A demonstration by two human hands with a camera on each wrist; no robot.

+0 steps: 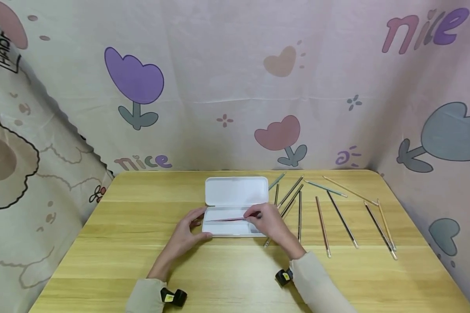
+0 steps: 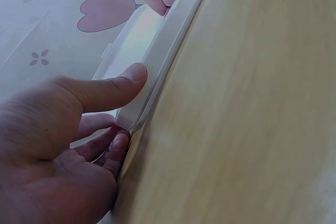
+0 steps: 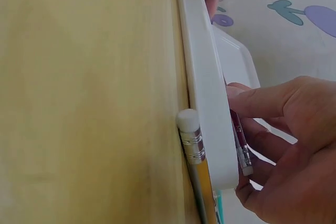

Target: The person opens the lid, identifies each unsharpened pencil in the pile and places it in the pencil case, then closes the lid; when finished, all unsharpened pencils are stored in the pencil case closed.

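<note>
A white pencil case (image 1: 223, 229) lies on the table with its lid (image 1: 236, 190) folded back. My left hand (image 1: 185, 230) holds the case's left end; in the left wrist view its thumb (image 2: 118, 87) lies along the front wall while the other fingers bend at the corner. Over the case's right part, my right hand (image 1: 269, 221) pinches a dark red pencil (image 1: 229, 219) near its eraser end. The pencil's tip points left along the inside of the case. In the right wrist view the white eraser (image 3: 247, 170) shows below my fingers.
Several pencils lie scattered right of the case, among them a reddish one (image 1: 323, 226), a black one (image 1: 342, 219) and a yellow one (image 1: 350, 190). One pencil's eraser end (image 3: 188, 121) lies close to the case's front wall. A printed curtain (image 1: 219, 87) hangs behind the wooden table (image 1: 235, 278).
</note>
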